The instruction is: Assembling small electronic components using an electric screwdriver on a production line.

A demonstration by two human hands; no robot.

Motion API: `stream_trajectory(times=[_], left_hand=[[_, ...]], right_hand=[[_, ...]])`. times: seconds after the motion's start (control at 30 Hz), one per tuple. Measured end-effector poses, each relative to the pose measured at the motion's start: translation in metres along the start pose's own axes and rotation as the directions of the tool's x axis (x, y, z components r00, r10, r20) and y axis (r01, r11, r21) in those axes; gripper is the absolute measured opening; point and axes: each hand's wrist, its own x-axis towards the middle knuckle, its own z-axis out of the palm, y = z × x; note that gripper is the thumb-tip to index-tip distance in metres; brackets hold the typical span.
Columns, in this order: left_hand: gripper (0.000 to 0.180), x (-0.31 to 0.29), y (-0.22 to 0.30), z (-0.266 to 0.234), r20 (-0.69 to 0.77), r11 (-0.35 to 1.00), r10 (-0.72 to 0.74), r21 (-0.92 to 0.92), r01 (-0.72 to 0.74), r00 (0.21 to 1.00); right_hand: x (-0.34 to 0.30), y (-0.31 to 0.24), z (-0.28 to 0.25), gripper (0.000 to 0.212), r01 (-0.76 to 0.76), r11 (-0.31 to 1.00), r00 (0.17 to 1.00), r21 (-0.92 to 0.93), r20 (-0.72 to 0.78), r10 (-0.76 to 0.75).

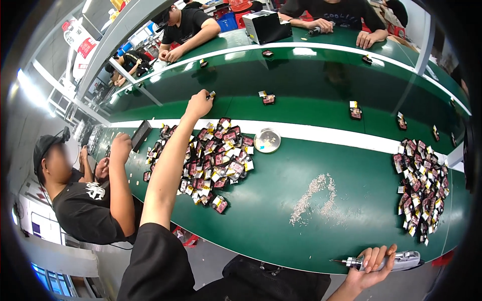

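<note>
Two hands are at work in the head view, the only view which I have. From my distant place I see the left hand (200, 104) stretched across the white strip (321, 132) to the green belt (306, 88). Its fingertips pinch a small module (211, 94), probably by the ends because the piece is small; whether it is being laid down or picked up, I cannot tell.

The right hand (375, 259) grasps an electric screwdriver (407, 260) at the front edge of the table (271, 188), fingers curled around its fore part. The bit (338, 261) points to the left; it seems to me that the tool is kept low and aside so as not to disturb the reaching arm.

Similar modules lie in a left heap (221, 163), partly hidden behind the left forearm (169, 173), and in a right heap (422, 185). Between them are loose small metal pieces (314, 195), spread thinly, I suppose so that single ones are easy to pick. A round dish (271, 146) stands just beside the left heap, perhaps to keep small bits from scattering.
</note>
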Motion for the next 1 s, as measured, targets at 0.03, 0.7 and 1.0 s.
stream_trajectory(times=[0.03,0.7,1.0], left_hand=[[0.033,0.002,0.002,0.001,0.010,0.998,0.019,0.067,-0.019,1.000],[0.041,-0.207,0.232,-0.048,-0.080,0.382,0.902,-0.316,-0.869,0.425],[0.038,-0.349,0.311,-0.010,-0.129,0.018,0.990,-0.227,-0.974,0.049]], right_hand=[[0.000,0.000,0.002,0.011,0.006,1.000,0.999,-0.016,-0.037,-0.007],[0.000,-0.011,-0.005,0.011,-0.100,0.995,0.995,0.017,-0.016,0.101],[-0.041,-0.043,-0.008,0.015,-0.122,0.990,0.993,-0.077,0.002,0.122]])
